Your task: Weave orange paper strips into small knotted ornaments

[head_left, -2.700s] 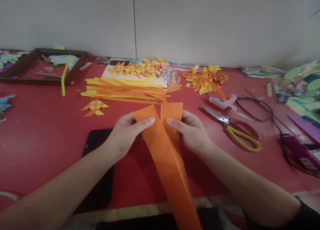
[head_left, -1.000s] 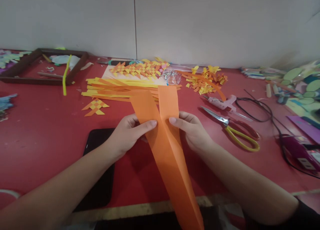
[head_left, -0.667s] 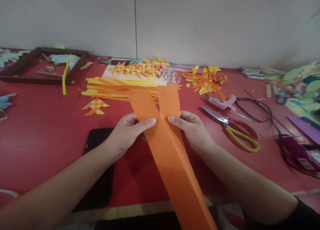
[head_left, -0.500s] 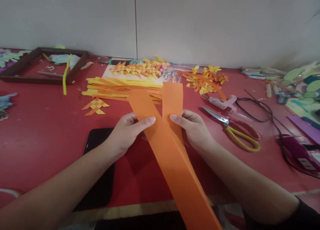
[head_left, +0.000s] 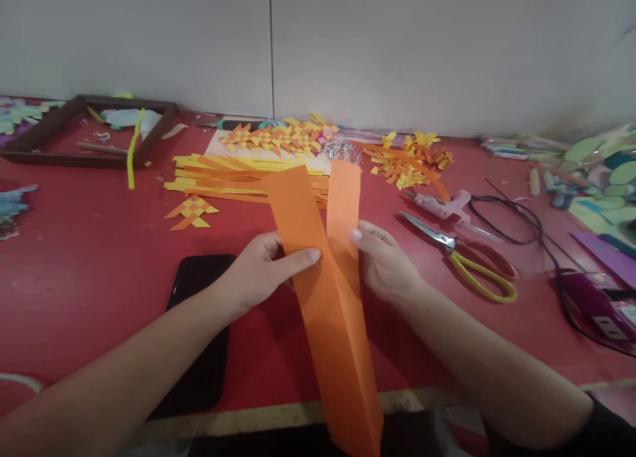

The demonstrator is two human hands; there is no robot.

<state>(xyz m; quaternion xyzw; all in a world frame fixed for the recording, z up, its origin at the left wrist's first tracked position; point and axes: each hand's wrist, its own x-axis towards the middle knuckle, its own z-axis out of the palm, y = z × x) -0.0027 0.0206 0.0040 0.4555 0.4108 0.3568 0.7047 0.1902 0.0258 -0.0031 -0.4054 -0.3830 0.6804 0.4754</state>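
A long band of orange paper (head_left: 322,311), creased lengthwise and split into two flaps at its far end, slants up from the table's front edge. My left hand (head_left: 268,265) pinches the left flap, thumb on top and fingers underneath. On the other side my right hand (head_left: 385,258) grips the narrower right flap by its outer edge, thumb on its face. Behind the paper lies a pile of yellow and orange strips (head_left: 213,172). A woven paper fish (head_left: 193,212) rests left of the hands, and a black phone (head_left: 199,357) is partly under my left forearm.
Scissors (head_left: 457,255) with red and yellow handles lie right of my hands, near a pink glue gun (head_left: 444,205) and its black cable. Woven fish (head_left: 278,138) and paper scraps (head_left: 410,159) sit at the back. A brown frame (head_left: 64,157) stands at left, a purple device (head_left: 593,304) at right.
The lower end of the orange paper has swung left and stands steeper. Both hands have shifted slightly right, and the flaps' fold shows more sharply.
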